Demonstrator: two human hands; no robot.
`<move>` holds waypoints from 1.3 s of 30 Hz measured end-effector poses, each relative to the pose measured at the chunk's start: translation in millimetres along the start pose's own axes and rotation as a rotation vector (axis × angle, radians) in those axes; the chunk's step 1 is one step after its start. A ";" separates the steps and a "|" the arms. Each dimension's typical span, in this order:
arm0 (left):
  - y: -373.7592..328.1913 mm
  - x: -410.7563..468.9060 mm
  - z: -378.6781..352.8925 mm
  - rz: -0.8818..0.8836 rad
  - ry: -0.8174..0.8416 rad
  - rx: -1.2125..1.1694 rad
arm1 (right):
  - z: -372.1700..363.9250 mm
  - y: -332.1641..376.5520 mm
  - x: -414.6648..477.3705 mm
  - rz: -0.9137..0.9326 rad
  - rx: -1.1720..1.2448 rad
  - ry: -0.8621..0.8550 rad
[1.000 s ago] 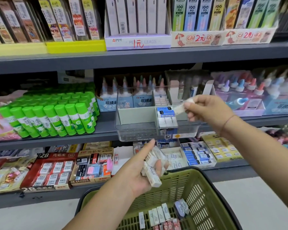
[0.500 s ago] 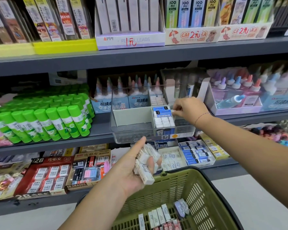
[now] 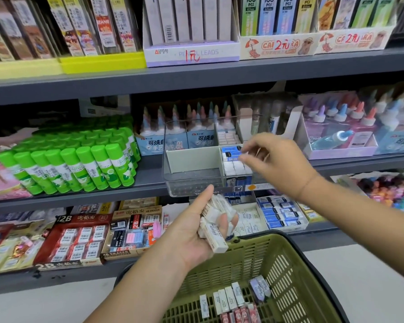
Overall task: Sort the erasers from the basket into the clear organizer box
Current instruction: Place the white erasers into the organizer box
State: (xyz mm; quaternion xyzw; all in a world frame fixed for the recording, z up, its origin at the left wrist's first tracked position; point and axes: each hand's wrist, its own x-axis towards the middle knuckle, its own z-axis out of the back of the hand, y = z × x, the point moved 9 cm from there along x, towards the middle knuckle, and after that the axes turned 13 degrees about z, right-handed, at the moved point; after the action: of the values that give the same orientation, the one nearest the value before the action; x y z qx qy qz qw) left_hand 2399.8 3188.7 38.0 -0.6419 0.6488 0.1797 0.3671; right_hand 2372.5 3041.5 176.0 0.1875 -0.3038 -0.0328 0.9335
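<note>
Left hand (image 3: 191, 234), frame centre, grips a loose bundle of erasers (image 3: 216, 220) above the basket (image 3: 278, 264); right hand (image 3: 278, 164), fingers relaxed and empty, hovers at the clear organizer box (image 3: 191, 185); risk: 1 eraser slips out, or a careless reach nudges the box.

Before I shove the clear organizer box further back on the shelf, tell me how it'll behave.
The clear organizer box looks like thin rigid plastic, so it is probably light and stiff. It should slide readily on the flat shelf. Erasers fill only its right side, so it may swivel rather than go straight.
</note>
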 end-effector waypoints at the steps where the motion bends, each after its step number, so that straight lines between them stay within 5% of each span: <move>1: -0.7 -0.1 -0.6 -0.007 0.009 -0.006 | -3.8 24.7 -14.5 0.004 0.140 0.017; 6: 1.8 -1.8 -4.7 -0.026 0.042 0.011 | -44.8 84.2 -74.5 -0.061 0.086 0.298; 10: 3.6 -6.8 -5.7 -0.037 0.021 -0.040 | -63.7 77.7 -76.5 -0.146 0.118 0.289; 18: -28.1 -9.8 18.7 -0.190 -0.062 -0.160 | -73.1 63.4 -79.8 -0.354 0.805 0.437; 22: -34.7 -12.6 15.5 -0.198 -0.026 -0.196 | -45.1 27.6 -56.5 -0.449 0.946 0.315; 28: -23.1 -5.0 10.4 -0.149 -0.018 -0.153 | 9.7 -72.1 -5.0 -0.412 0.414 -0.004; 39: -24.9 -2.2 12.3 -0.129 -0.006 -0.125 | -6.9 -105.4 31.9 -0.174 -0.183 0.088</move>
State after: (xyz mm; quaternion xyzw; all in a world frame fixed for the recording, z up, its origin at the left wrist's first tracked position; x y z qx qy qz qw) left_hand 2426.6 3196.2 37.3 -0.7034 0.5926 0.1975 0.3391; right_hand 2408.0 2940.4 149.6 0.1287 -0.2408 -0.1331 0.9528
